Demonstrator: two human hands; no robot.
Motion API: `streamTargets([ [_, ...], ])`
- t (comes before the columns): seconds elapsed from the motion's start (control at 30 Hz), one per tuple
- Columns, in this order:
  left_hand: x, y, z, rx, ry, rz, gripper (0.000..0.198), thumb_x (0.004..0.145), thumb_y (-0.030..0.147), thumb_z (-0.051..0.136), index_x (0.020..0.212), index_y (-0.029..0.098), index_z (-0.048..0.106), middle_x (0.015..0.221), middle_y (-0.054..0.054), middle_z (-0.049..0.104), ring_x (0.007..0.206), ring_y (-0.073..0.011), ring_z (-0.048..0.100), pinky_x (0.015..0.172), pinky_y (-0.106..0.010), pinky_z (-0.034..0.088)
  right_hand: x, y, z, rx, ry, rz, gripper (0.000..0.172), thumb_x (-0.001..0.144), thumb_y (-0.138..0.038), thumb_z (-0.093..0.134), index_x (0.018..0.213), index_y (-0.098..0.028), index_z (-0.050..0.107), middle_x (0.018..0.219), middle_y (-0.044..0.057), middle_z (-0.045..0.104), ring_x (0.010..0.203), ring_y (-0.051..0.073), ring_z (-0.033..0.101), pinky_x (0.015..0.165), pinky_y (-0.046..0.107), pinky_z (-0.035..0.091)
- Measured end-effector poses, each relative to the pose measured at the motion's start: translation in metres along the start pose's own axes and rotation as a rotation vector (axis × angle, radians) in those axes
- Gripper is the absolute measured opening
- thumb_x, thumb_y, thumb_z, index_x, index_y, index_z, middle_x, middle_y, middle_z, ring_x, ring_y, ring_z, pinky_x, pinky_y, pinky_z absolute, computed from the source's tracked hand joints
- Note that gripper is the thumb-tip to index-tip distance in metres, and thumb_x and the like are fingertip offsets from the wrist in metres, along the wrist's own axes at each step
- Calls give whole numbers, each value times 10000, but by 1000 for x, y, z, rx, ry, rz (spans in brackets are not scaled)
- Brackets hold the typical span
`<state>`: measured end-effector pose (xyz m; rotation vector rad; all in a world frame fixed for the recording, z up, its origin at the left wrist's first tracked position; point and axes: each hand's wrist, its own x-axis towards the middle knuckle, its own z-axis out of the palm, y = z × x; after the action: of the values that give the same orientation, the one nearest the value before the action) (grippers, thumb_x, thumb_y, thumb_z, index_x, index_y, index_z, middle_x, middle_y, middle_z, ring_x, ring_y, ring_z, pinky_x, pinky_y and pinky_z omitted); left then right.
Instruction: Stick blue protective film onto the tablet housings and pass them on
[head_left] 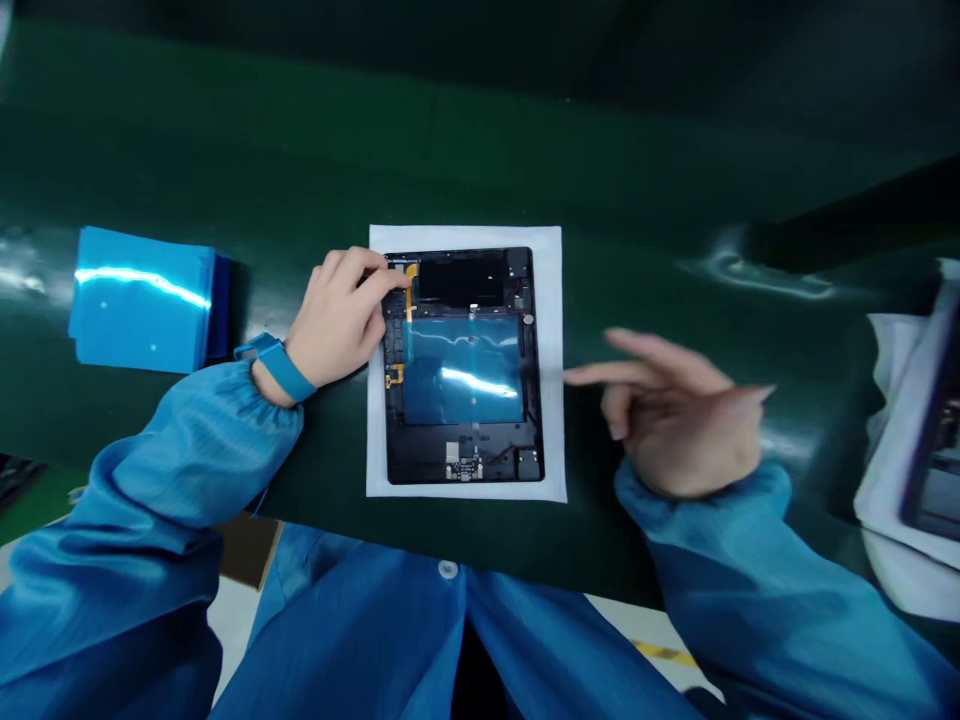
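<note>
An opened tablet [465, 450] lies flat on a white foam sheet [553, 400], its circuit parts exposed and a shiny blue film [465, 370] over its middle. My left hand [337, 315] is closed at the tablet's upper left edge. Its index fingertip presses on an orange flex cable [409, 300]; the other fingers are curled by the rim. To the right of the sheet, my right hand [675, 410] hovers open and slightly blurred. Its fingers are spread, with the index pointing at the sheet, and nothing shows in it.
A stack of blue film sheets [142, 300] lies on the dark green table [300, 160] at the left. At the right edge, another tablet [941, 460] rests on white foam [892, 510], partly cut off. A dark bar-like shape [847, 215] reaches in from the upper right.
</note>
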<state>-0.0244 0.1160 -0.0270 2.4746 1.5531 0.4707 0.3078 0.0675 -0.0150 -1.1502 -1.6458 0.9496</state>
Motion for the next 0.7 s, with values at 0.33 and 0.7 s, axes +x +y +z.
streamTargets([
  [0.33, 14, 10, -31, 35, -136, 11, 342, 913, 147, 481, 1220, 206, 617, 1200, -104, 634, 1087, -279, 594, 921, -467, 515, 5, 20, 8, 225, 282, 180, 417, 1013, -502, 528, 998, -178, 791, 798, 106, 765, 464, 140, 546, 404, 310, 319],
  [0.7, 67, 32, -5, 116, -63, -51, 358, 1008, 314, 541, 1339, 193, 479, 1355, -139, 551, 1246, -323, 475, 1025, -518, 451, 1, 18, 6, 159, 233, 203, 346, 1018, -437, 545, 1049, -227, 818, 855, 107, 761, 610, 202, 657, 422, 324, 380],
])
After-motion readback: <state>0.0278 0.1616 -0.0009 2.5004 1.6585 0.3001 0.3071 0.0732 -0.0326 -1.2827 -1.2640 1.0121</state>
